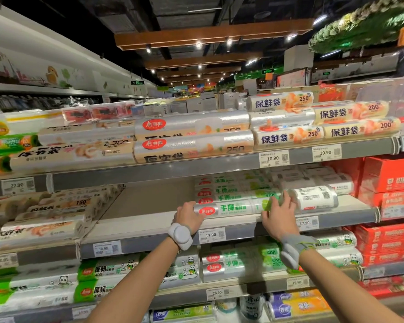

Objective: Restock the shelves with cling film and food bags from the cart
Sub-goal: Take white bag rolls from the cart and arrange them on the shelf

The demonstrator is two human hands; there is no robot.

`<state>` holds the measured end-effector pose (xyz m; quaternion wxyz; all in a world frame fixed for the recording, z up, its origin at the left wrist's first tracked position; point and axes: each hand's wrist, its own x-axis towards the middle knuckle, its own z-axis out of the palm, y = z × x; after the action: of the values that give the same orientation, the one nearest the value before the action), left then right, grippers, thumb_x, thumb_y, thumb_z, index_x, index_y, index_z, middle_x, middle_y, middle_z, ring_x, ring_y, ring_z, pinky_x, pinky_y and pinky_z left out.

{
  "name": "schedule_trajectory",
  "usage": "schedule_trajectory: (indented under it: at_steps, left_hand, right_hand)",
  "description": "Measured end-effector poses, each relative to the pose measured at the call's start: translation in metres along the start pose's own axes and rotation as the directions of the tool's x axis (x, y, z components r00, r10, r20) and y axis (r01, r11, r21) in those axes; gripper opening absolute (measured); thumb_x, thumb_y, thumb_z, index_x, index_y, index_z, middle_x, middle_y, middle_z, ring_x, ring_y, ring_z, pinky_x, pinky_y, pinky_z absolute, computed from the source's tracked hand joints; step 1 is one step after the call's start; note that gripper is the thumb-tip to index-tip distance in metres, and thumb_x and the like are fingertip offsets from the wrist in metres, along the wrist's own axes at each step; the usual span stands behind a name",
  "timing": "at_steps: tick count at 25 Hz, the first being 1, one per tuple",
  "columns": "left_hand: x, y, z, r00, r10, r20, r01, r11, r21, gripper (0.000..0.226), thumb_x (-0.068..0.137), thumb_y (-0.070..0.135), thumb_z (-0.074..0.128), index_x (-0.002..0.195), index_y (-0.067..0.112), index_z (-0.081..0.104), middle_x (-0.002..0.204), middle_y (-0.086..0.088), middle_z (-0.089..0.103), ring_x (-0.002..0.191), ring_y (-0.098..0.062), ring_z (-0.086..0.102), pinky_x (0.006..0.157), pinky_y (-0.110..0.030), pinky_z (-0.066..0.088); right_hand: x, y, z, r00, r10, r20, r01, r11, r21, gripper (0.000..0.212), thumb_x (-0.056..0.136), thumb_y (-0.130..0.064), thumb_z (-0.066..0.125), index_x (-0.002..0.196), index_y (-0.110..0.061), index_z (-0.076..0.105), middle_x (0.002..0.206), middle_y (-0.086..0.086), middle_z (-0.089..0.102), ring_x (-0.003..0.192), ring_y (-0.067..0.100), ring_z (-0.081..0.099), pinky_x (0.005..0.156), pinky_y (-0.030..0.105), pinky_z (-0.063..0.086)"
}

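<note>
A clear roll of food bags (233, 209) with a red oval logo and green lettering lies lengthwise at the front edge of the middle shelf (149, 226). My left hand (188, 216) grips its left end. My right hand (280, 216) rests on its right end with fingers spread over the roll. Behind it, more rolls of the same kind (231, 191) are stacked. The cart is out of view.
A bare stretch of shelf (149, 201) lies left of the roll. White rolls (315, 197) sit to its right, red boxes (387, 178) further right. The shelf above (196, 169) and those below hold several bag rolls. Price tags (211, 235) line the shelf edges.
</note>
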<state>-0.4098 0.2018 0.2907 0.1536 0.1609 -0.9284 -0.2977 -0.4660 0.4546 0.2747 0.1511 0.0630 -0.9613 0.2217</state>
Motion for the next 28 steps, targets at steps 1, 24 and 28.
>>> schedule_trajectory:
  at_steps: [1, 24, 28]
  left_hand:
    - [0.0, 0.002, 0.001, 1.0, -0.002, 0.001, 0.002, 1.0, -0.001, 0.034, 0.087, 0.032, 0.067, 0.117, 0.016, 0.065, 0.111, -0.007, 0.068, 0.105, -0.031, 0.061, 0.084, -0.034, 0.051]
    - [-0.004, 0.007, 0.01, 1.0, 0.006, -0.004, -0.006, 1.0, 0.02, 0.056, 0.095, 0.03, 0.059, 0.145, 0.018, 0.036, 0.12, -0.013, 0.062, 0.108, -0.03, 0.057, 0.086, -0.038, 0.05]
    - [-0.009, 0.009, 0.004, 0.998, 0.001, 0.058, -0.001, 1.0, -0.009, 0.063, 0.094, 0.03, 0.056, 0.15, 0.02, 0.027, 0.113, -0.009, 0.062, 0.095, -0.022, 0.06, 0.08, -0.035, 0.052]
  right_hand:
    - [-0.004, 0.0, 0.003, 0.998, -0.042, -0.038, 0.042, 0.999, -0.019, 0.044, 0.096, -0.026, 0.047, 0.135, -0.007, 0.043, 0.156, 0.024, 0.01, 0.14, 0.043, 0.014, 0.113, 0.049, 0.024]
    - [-0.005, 0.001, 0.007, 0.977, -0.212, 0.023, 0.213, 0.964, -0.161, 0.055, 0.1, -0.044, 0.033, 0.148, -0.017, 0.032, 0.152, 0.017, 0.027, 0.131, 0.037, 0.022, 0.111, 0.046, 0.028]
    - [-0.003, 0.003, 0.007, 0.974, -0.225, 0.01, 0.224, 0.966, -0.131, 0.055, 0.1, -0.043, 0.035, 0.148, -0.017, 0.034, 0.154, 0.017, 0.026, 0.133, 0.037, 0.022, 0.112, 0.045, 0.025]
